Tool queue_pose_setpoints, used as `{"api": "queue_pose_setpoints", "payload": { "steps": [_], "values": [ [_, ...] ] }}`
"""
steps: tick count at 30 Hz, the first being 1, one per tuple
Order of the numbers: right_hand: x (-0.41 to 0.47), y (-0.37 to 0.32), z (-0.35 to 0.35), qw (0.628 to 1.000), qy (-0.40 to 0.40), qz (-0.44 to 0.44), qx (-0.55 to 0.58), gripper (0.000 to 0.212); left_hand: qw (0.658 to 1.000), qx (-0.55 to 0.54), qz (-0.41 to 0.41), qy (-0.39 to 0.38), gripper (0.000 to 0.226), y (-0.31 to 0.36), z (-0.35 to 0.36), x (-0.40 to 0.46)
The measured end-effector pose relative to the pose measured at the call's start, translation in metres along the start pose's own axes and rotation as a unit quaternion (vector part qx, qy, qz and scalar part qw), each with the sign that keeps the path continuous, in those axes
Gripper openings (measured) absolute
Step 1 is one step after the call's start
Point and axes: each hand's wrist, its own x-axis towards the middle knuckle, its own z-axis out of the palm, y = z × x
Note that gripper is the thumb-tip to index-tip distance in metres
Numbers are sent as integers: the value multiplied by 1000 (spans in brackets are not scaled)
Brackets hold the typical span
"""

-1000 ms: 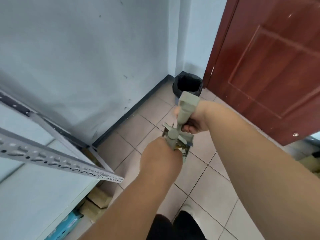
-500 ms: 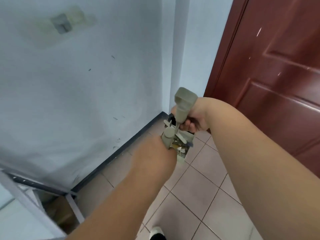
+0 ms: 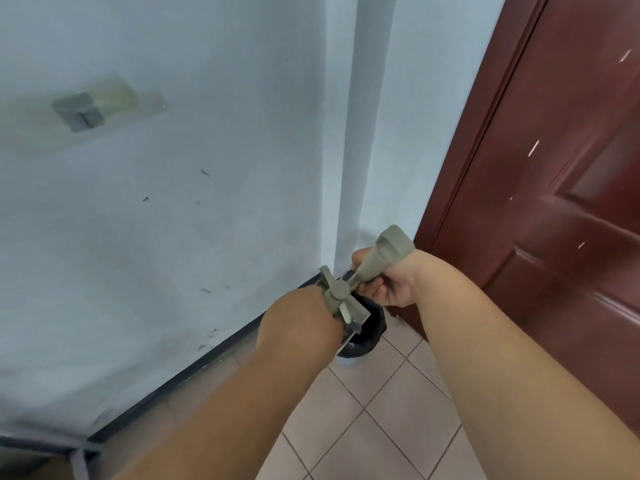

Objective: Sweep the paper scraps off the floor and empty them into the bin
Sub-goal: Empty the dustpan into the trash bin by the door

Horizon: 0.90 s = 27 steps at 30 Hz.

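1. Left hand (image 3: pixel 298 327), nearest me: it grasps a handle (image 3: pixel 334 293) that I judge to be the dustpan's, though the fingers are hidden behind the wrist. If I roll this wrist too soon, scraps could fall onto the tiles (image 3: pixel 374 420) at 6 o'clock of the bin.
2. Dustpan (image 3: pixel 351 311): held over the bin's mouth; the paper scraps are not visible, so I cannot confirm they are inside it.
3. Right hand (image 3: pixel 388 282), at 2 o'clock of the left: fingers curled round the broom handle (image 3: pixel 384 254). A swing could knock the dustpan or the door (image 3: pixel 554 202).
4. Bin (image 3: pixel 370 327), farthest, in the corner: light-looking and lined in black; a bump might tip it.
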Motion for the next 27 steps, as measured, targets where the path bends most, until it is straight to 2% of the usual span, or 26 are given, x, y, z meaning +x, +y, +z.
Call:
{"api": "queue_pose_setpoints", "payload": {
  "steps": [8, 14, 18, 20, 22, 25, 27],
  "values": [
    [40, -31, -56, 996, -16, -4, 92, 33, 999, 33, -14, -8, 23, 30, 13, 75],
    [51, -41, -76, 985, -31, 31, 168, 41, 996, 68, 43, -34, 25, 43, -2, 123],
    [52, -45, -95, 979, -23, 19, 204, 38, 987, 88, 87, -102, 20, 60, -9, 150],
    [53, -46, -100, 975, -22, 18, 220, 40, 978, 82, 101, -163, 16, 66, -17, 160],
    [55, -47, -101, 973, -19, 23, 228, 41, 967, 52, 100, -230, 18, 67, -26, 168],
    [59, -46, -100, 975, -1, 32, 222, 38, 946, -34, 75, -313, 10, 64, -33, 174],
    [62, -45, -97, 976, 9, 32, 217, 37, 934, -60, 69, -346, 7, 61, -34, 176]
  ]
}}
